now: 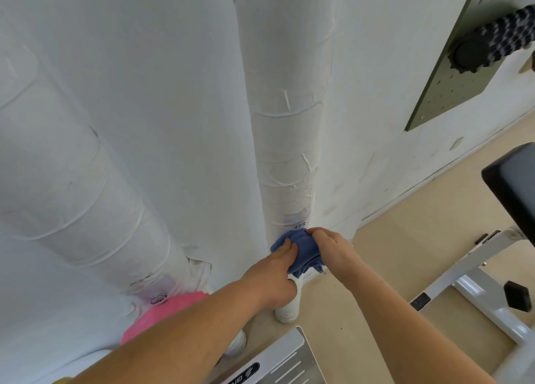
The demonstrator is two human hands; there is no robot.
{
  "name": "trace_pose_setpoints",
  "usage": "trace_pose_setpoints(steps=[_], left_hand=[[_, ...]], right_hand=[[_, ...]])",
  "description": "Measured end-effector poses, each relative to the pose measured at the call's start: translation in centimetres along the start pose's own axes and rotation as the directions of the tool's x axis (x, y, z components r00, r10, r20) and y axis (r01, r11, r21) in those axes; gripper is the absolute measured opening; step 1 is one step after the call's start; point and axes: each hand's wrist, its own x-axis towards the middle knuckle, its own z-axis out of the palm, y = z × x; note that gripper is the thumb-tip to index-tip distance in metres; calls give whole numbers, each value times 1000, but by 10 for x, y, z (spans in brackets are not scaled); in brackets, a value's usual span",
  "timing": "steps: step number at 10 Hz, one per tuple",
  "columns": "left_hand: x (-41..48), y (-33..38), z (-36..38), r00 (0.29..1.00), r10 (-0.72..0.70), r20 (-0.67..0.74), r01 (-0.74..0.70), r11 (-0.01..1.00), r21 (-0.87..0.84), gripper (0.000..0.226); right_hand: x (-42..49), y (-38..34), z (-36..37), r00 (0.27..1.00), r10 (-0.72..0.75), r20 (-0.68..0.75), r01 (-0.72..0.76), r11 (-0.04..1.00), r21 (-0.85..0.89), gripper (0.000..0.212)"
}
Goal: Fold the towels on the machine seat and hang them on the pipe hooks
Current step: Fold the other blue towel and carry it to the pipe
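Observation:
A blue towel [304, 251] is bunched against the right white wrapped pipe [285, 140], just below a small metal hook [300, 225]. My left hand [273, 270] grips the towel's left side with thumb and fingers. My right hand [328, 244] pinches its top edge close to the hook. A pink towel [170, 308] hangs from another hook [158, 299] on the left white pipe [81, 198], partly hidden behind my left forearm.
A white machine frame [474, 285] with a black pad [515, 186] stands at the right. A ribbed metal footplate [285, 360] lies at the bottom. A grey pegboard panel [451, 73] with a black roller hangs on the wall above.

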Motion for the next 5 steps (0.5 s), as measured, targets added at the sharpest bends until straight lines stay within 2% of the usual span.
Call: trace_pose_setpoints(steps=[1,2,3,5], left_hand=[[-3,-2,-5,997,33,-68,-35,999,-21,73],[-6,-1,-14,979,93,-180,-95,996,-1,44],[-13,6,-24,971,98,-219,-101,995,-5,39],[-22,13,-35,950,95,-297,-114,992,-48,42]], right_hand=[[-1,-4,-2,999,-28,27,31,994,-103,37],[-9,-12,-6,988,-144,-55,122,951,-286,40],[-20,-25,-8,973,-205,-103,165,937,-306,37],[-36,-34,-9,962,-235,-137,186,935,-301,37]])
